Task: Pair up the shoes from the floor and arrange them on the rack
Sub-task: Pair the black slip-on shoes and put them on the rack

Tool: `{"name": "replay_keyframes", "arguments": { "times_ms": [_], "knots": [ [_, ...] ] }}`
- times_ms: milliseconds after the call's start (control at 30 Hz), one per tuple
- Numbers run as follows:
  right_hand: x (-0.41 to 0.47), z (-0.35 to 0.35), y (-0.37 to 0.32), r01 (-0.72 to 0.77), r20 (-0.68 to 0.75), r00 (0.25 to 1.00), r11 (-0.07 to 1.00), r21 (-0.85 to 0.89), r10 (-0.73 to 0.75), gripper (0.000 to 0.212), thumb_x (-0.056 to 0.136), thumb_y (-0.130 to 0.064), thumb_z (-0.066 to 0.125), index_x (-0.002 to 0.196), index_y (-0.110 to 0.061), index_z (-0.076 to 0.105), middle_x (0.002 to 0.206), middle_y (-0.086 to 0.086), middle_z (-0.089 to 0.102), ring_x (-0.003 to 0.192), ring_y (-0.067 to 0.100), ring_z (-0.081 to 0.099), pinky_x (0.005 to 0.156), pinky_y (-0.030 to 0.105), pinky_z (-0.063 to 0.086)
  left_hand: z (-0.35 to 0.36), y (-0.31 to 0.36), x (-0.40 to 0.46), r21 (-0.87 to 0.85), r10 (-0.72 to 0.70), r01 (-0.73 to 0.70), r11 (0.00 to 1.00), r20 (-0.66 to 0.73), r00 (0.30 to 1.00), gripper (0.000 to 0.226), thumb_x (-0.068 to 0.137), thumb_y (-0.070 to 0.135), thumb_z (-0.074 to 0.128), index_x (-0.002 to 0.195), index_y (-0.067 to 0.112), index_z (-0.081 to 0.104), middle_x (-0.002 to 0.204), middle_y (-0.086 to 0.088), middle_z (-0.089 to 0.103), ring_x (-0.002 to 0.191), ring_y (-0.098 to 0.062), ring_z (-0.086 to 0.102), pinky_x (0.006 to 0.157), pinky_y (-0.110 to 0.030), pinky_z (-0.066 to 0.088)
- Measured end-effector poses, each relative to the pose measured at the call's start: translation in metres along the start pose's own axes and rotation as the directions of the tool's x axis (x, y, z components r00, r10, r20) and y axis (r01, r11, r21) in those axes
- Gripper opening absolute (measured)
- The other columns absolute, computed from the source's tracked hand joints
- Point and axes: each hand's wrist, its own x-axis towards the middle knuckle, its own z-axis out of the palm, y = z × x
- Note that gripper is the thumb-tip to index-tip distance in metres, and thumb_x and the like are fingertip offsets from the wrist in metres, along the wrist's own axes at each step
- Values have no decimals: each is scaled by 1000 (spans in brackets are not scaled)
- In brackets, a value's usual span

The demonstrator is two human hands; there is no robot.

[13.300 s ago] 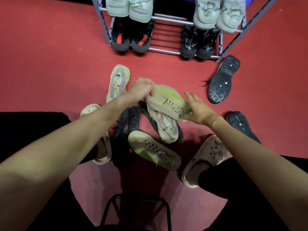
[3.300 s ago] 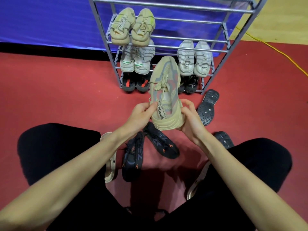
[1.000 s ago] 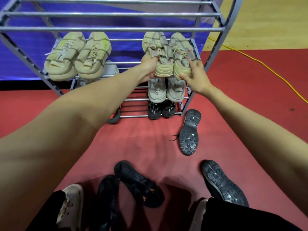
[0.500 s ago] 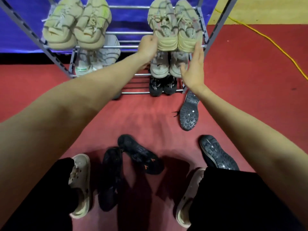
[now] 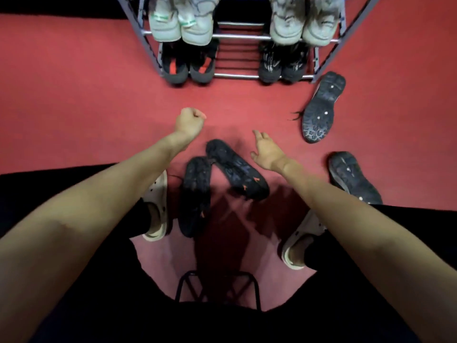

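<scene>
Head view
Left hand [image 5: 189, 122]: fingers curled into a fist, holding nothing, above the red floor [image 5: 74, 95].
Right hand [image 5: 265, 151]: fingers spread and relaxed, holding nothing.
Black shoes [image 5: 236, 169]: two on the floor just below and between both hands, touching at the toes.
Sole-up shoes [image 5: 324, 107]: two black ones right of the right hand, well apart.
Rack [image 5: 237, 37]: beyond both hands, pale pairs above dark pairs.

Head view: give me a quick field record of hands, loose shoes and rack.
left hand: fist curled, holds nothing, over the floor
right hand: fingers relaxed, empty, above the orange-marked shoes
orange-marked shoes: two, black, on the floor between the feet
studded shoes: two, dark, soles up, on the right, apart
rack: two tiers visible, two pairs each
</scene>
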Motion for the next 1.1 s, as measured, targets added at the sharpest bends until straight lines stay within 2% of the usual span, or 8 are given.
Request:
{"name": "replay_keyframes", "arguments": {
  "times_ms": [100,267,433,533,667,833,933,1100],
  "knots": [
    [-8,39,-4,-43,60,997,999,19,41,72,89,-13,55,149,0,18,142,27,37,132,42,41,110,40,35,-4,-44,-6,105,-116,115,988,0,993,31,85,7,48,108,-5,66,114,-29,66,107,-42,64,90,-47,55],
    [-9,88,0,-48,140,989,998,-36,52,74,88,-14,57,148,0,17,142,28,35,133,44,39,112,44,35,16,-98,-23,366,-199,167,915,50,979,40,82,20,59,113,-5,59,121,-25,62,114,-36,60,89,-35,48],
    [8,110,11,-56,98,992,978,-200,77,101,82,-34,69,153,-6,4,147,25,27,139,42,27,114,47,28,45,-124,-20,537,-355,239,809,124,926,117,72,50,74,151,2,3,157,-26,11,147,-39,17,119,-41,23],
    [21,124,21,-92,63,992,973,-210,107,119,71,-47,77,153,-7,0,147,24,26,140,40,26,114,47,26,71,-137,-13,527,-388,302,795,58,920,131,64,58,76,151,3,-4,156,-23,13,146,-37,19,116,-48,26],
    [35,140,30,-103,-55,994,950,-294,91,131,56,-54,83,151,-3,8,138,19,37,128,36,37,107,45,33,102,-154,-10,561,-263,290,775,-129,956,127,61,55,80,149,0,7,145,-22,31,133,-35,36,105,-50,36],
    [47,123,33,-107,-65,994,920,-378,89,127,45,-58,85,142,-3,25,133,17,39,123,37,39,101,51,38,112,-164,-3,548,-178,305,779,-273,945,112,61,42,83,145,1,20,133,-19,43,120,-32,47,96,-45,41],
    [50,96,48,-82,-75,996,884,-461,53,121,44,-53,87,138,-4,29,131,17,40,120,38,40,99,51,38,108,-158,4,593,-120,202,779,-175,977,110,60,43,82,144,5,22,134,-19,43,122,-35,47,99,-45,39],
    [43,52,99,-82,-83,995,862,-501,46,112,53,-41,85,141,-4,27,133,18,39,122,37,39,106,47,35,98,-110,23,688,139,-107,718,9,990,100,60,30,80,142,14,25,134,-14,43,123,-36,47,100,-46,38]
  ]
}}
